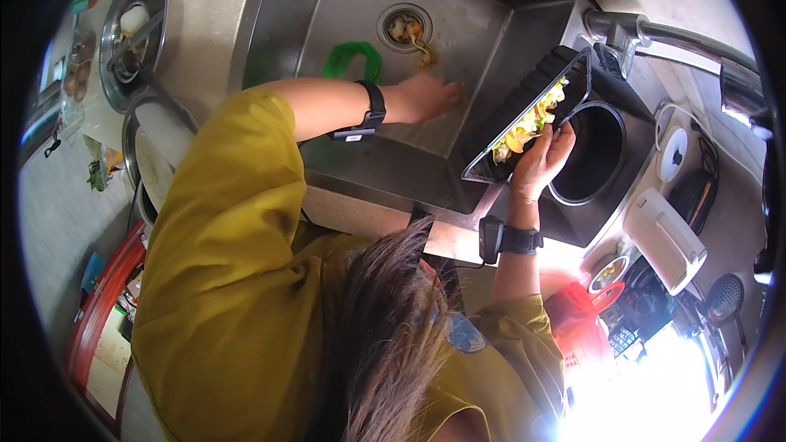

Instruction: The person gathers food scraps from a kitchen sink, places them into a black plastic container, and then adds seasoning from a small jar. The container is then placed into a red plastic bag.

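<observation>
My right hand grips the near rim of a black plastic tray, tilted over the right side of the steel sink. Chopped yellow, white and green food scraps lie in the tray. My left hand is low in the sink, just below the drain. Its fingers are blurred and point right; whether they hold anything is hidden. Wet food scraps sit in the drain and trail out of it. A green loop-shaped thing lies on the sink floor behind my left wrist.
A steel faucet stands at the right rear. Beside the tray is a round black container. A white jug, a red plastic bag and a skimmer are at right. Metal bowls stand on the left counter.
</observation>
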The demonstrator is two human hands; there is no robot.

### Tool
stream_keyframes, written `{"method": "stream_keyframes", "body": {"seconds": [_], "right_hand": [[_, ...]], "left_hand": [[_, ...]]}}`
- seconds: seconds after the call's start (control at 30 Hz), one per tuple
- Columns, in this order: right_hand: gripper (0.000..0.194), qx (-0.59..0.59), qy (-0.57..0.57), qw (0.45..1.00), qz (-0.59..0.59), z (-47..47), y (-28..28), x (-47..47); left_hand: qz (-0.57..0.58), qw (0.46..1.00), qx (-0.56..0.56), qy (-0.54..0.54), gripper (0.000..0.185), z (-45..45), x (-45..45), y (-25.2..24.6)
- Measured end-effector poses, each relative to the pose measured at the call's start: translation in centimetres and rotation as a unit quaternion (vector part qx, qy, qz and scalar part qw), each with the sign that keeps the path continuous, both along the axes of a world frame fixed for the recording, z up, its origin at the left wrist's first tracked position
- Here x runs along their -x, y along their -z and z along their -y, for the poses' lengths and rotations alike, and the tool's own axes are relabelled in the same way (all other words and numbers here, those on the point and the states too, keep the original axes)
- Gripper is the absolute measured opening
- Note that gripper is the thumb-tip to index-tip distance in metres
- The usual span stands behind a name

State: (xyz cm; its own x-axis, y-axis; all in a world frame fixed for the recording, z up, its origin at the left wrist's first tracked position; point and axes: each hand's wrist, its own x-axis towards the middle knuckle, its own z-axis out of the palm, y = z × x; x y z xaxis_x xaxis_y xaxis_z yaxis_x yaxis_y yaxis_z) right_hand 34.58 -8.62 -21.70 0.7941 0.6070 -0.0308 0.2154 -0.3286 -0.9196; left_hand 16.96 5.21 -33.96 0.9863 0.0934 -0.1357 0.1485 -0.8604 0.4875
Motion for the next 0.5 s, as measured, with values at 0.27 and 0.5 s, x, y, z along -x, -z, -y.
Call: {"method": "stream_keyframes", "body": {"seconds": [0.27, 0.5], "right_hand": [[0.022, -0.010, 0.005, 1.000, -0.003, -0.2, -0.1, 0.0], [0.021, -0.016, 0.003, 1.000, -0.009, -0.3, -0.2, 0.0]], "left_hand": [[-0.027, 0.995, 0.043, -0.087, 0.030, -2.4, 0.9, 0.5], [0.039, 0.980, -0.168, -0.097, 0.021, -7.5, 1.1, 2.7]]}}
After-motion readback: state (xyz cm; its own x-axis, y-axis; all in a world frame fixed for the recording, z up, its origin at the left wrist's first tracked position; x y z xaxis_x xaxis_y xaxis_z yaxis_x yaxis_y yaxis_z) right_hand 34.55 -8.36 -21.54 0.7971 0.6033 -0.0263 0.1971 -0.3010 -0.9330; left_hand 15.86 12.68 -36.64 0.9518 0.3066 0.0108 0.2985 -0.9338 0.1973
